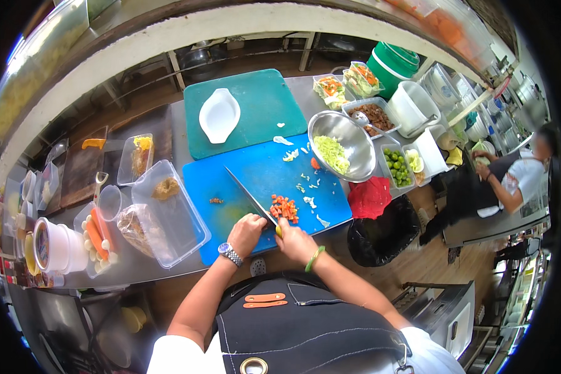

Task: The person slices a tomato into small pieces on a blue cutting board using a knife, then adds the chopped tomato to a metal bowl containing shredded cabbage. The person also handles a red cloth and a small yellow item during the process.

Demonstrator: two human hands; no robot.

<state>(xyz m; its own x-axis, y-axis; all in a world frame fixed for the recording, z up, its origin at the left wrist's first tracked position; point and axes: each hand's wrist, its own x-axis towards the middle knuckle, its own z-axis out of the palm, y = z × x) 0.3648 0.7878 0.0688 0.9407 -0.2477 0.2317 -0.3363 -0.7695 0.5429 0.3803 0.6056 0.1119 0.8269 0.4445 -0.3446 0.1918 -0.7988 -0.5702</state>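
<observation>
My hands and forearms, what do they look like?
Your left hand is ungloved, with a silver link-band wristwatch. Your right hand is ungloved too, with a green bangle. Both forearms are bare below short white sleeves.

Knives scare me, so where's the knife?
In the head view, the knife is in the right hand, over the blue board, left of the orange bits.
</observation>
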